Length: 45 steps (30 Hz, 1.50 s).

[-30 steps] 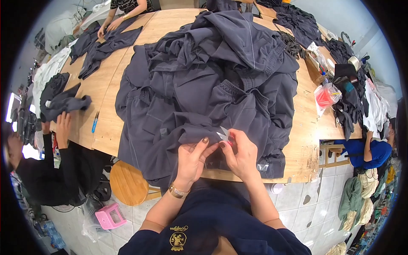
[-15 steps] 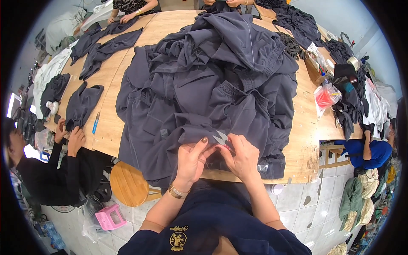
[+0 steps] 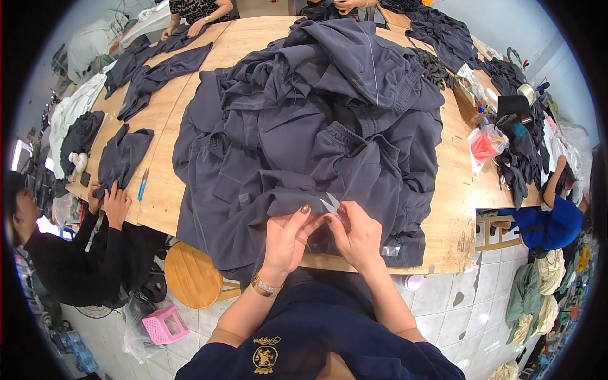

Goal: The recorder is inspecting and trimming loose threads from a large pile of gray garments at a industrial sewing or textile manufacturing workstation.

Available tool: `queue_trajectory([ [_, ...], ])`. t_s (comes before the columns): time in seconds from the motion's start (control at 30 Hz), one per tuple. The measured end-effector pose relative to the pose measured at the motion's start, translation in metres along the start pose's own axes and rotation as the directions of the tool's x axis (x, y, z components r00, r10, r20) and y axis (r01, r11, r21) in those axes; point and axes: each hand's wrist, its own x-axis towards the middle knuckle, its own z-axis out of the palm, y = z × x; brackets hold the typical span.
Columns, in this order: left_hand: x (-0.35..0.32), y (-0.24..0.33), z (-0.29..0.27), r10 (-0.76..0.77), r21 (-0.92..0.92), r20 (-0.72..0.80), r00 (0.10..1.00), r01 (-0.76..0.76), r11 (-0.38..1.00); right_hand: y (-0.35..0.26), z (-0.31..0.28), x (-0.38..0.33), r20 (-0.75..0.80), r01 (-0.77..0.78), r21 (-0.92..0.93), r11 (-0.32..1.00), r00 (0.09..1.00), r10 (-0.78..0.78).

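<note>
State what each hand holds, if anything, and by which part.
The right hand holds thread snips by the red handle; whether the left hand pinches the dark garment cannot be told.

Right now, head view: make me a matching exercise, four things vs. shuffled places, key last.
Things:
1. Silver-bladed small snips
2. Slim blue-handled tool
3. Gold-toned wristband
4. Pink plastic stool

Places:
A. On the pale tiled floor
B. In the right hand
C. Around the wrist of the left hand
D. On the pale wooden table, left of the dark grey cloth garment heap

Pairs: 1-B, 2-D, 3-C, 4-A
</note>
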Motion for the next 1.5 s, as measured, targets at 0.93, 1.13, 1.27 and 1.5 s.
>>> queue_trajectory([
  [0.93, -0.003, 0.001, -0.005, 0.024, 0.081, -0.014, 1.0, -0.022, 0.996, -0.003, -0.002, 0.001, 0.036, 0.147, -0.036, 0.989, 0.989, -0.145],
  [1.13, -0.003, 0.002, -0.005, 0.024, 0.111, -0.011, 1.0, -0.023, 0.994, -0.002, -0.003, 0.003, 0.049, 0.181, -0.07, 0.981, 0.983, -0.178],
  [1.27, -0.003, 0.004, -0.004, 0.014, 0.104, 0.001, 1.0, -0.014, 0.995, -0.001, -0.005, 0.004, 0.052, 0.205, -0.099, 0.974, 0.978, -0.2],
  [1.5, -0.002, 0.003, -0.006, 0.035, 0.179, 0.013, 0.999, -0.037, 0.983, 0.001, -0.007, 0.006, 0.074, 0.243, -0.144, 0.959, 0.969, -0.235],
])
